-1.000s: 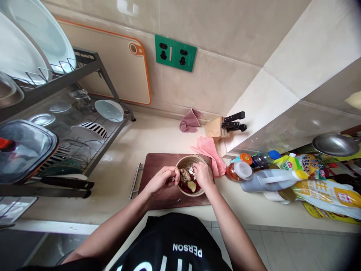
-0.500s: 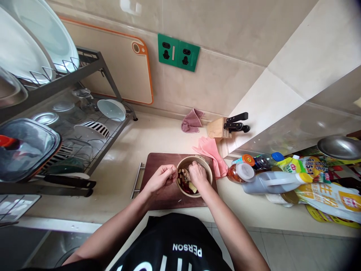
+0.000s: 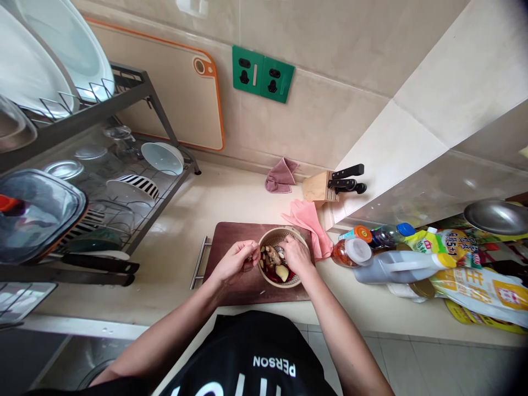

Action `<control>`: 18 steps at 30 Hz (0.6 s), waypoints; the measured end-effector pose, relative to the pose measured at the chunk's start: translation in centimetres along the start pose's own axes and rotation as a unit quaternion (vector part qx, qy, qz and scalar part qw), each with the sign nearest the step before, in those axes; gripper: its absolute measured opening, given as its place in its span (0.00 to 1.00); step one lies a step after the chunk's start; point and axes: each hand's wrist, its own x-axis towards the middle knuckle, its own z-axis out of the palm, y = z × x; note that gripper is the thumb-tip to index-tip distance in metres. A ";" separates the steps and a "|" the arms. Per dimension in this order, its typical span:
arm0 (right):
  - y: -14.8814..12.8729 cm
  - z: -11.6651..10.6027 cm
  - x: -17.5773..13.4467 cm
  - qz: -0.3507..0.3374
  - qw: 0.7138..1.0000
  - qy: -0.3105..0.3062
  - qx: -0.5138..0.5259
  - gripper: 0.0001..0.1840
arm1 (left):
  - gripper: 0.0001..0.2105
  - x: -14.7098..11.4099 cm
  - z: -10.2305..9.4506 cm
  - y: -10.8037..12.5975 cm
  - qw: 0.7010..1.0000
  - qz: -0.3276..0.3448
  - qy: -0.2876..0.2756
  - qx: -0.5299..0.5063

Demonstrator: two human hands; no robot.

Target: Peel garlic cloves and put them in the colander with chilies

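Observation:
A round beige basket point(image 3: 271, 236) stands on the dark brown cutting board point(image 3: 231, 234), toward its right side. Inside it lie a pale yellow chunk point(image 3: 282, 273), a knobbly brown piece that looks like ginger point(image 3: 273, 254) and several red pieces. My right hand point(image 3: 296, 253) reaches over the right rim, its fingers curled down among the contents; whatever they pinch is hidden. Just off the left rim, my left hand point(image 3: 237, 260) hovers over the board with thumb and fingers pressed together. Anything between those fingertips is too small to make out.
Behind the board are pink rubber gloves point(image 3: 307, 217), a folded cloth point(image 3: 281, 176) and a wooden knife block point(image 3: 317, 187). Bottles, jars and packets crowd the right, including a large yellow-capped bottle point(image 3: 396, 267). A dish rack point(image 3: 159, 115) with plates and bowls fills the left.
My right hand has shifted right within the basket, uncovering more of the yellow chunk and brown piece. My left hand stays almost where it was, still closed.

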 end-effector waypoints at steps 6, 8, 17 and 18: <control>-0.6 0.4 -0.1 -0.019 0.999 0.025 -0.008 0.16 | 0.18 0.2 -0.1 -0.5 1.000 -0.010 -0.012 -0.005; -0.6 0.5 -0.1 -0.027 0.999 0.026 -0.010 0.15 | 0.18 0.3 -0.1 -0.5 1.000 -0.014 -0.008 -0.013; -0.5 0.8 0.4 -0.045 0.999 0.021 0.016 0.13 | 0.14 0.4 0.8 -0.4 0.991 -0.086 0.056 -0.089; -0.4 0.7 0.4 -0.043 0.998 0.024 0.024 0.12 | 0.13 0.3 0.8 -0.4 0.990 -0.089 0.057 -0.097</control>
